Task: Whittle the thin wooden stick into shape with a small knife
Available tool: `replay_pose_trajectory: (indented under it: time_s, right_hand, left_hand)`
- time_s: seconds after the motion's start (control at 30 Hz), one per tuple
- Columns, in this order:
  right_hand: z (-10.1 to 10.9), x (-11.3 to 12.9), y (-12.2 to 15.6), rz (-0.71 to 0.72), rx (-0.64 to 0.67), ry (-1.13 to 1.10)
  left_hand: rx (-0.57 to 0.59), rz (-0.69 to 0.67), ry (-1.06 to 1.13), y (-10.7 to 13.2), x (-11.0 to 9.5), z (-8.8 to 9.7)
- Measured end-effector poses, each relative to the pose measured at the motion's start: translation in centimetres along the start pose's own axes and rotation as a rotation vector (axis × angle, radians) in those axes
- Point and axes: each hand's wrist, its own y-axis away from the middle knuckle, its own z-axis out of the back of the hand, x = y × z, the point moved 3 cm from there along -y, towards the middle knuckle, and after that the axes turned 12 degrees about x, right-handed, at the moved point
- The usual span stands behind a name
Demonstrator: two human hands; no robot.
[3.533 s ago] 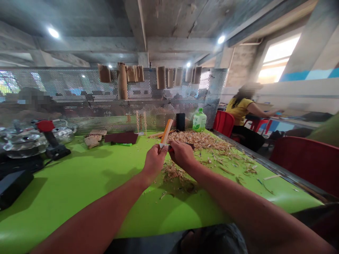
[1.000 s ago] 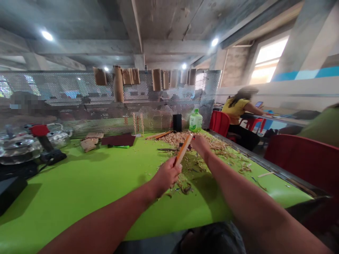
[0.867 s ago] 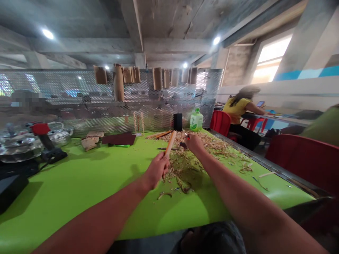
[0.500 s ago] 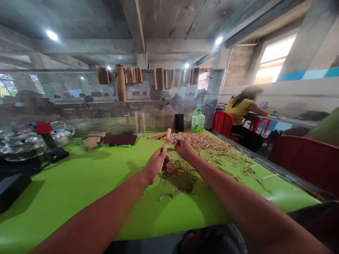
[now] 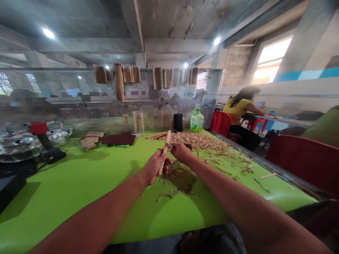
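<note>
In the head view, my left hand (image 5: 155, 167) is closed round the lower part of a pale, flat wooden strip (image 5: 166, 144), which stands tilted with its top end leaning away. My right hand (image 5: 182, 153) is closed on a small knife (image 5: 173, 148) with some red on its handle. The knife's blade end meets the strip just above my left thumb; most of the handle is hidden in my fingers. Beneath both hands, fine wood shavings (image 5: 180, 173) lie on the green tabletop (image 5: 106, 197).
A heap of shavings (image 5: 203, 141) spreads at the back right, beside a green bottle (image 5: 196, 120) and a black box (image 5: 178, 122). A dark red sheet (image 5: 118, 139) lies at the back left, near a red-topped tool (image 5: 43, 137). A person (image 5: 239, 109) sits beyond the right edge.
My right hand has moved slightly down and left, bringing the knife against the strip. My left hand keeps its hold on the strip. The view has shifted a little.
</note>
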Motion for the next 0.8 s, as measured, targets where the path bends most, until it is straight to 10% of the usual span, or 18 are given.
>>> replay_pose_trajectory:
  time_s: [0.8]
  right_hand:
    - [1.0,2.0,0.5,-0.089,-0.009,0.438]
  left_hand:
    - [-0.171,0.118,-0.164,0.8,-1.9,-1.2]
